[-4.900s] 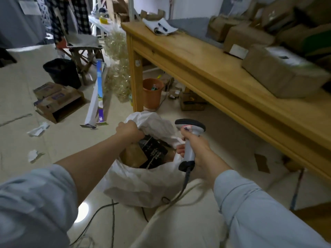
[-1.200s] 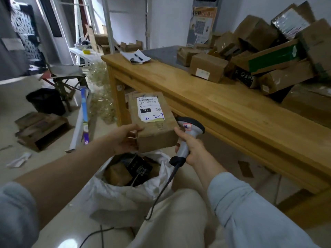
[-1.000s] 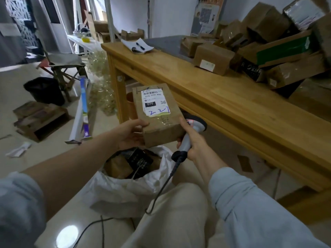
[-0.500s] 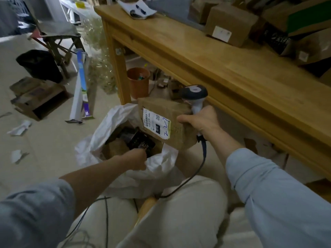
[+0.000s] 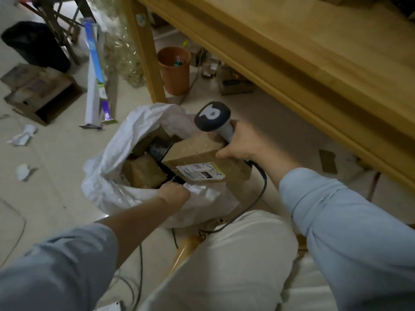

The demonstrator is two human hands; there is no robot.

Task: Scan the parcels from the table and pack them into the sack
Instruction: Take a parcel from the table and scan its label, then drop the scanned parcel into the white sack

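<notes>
Left hand (image 5: pixel 174 194): grips sack (image 5: pixel 107 189) rim, lower centre.
Right hand (image 5: pixel 243 145): clamps box (image 5: pixel 197 151) and scanner (image 5: pixel 212 116) together, centre.
Box: tilted over sack mouth.

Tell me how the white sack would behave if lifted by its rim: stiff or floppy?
Probably floppy: the white sack crumples at its rim where the left hand grips it. Likely heavy and saggy, since several parcels already fill it.

Left hand (image 5: pixel 174 194) clenched low — right hand (image 5: pixel 242 144) curled, gripping.
</notes>
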